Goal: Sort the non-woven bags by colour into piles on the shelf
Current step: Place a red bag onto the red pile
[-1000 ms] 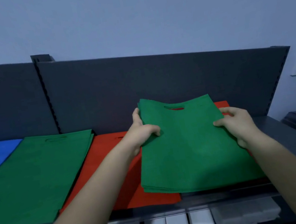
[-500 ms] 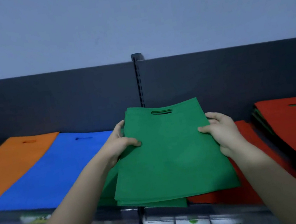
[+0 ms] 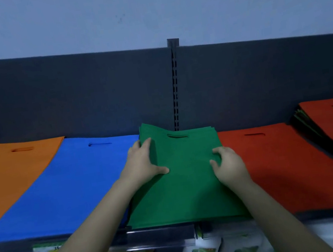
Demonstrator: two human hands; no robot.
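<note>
Placement was in hand: green bags [image 3: 188,187] lay on the shelf [image 3: 161,234] between blue pile [image 3: 72,184] and red pile [image 3: 286,161], left grip [image 3: 143,164] spread flat, right grip [image 3: 228,164] curled, pinch indeterminate; release and squaring appeared due next.

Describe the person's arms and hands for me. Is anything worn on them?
Nothing is worn that shows. The left hand and right hand are bare, with no gloves, rings or watch visible. The left forearm and right forearm are bare too, and no sleeve is in view down to the picture's lower edge. No markings show.
</note>
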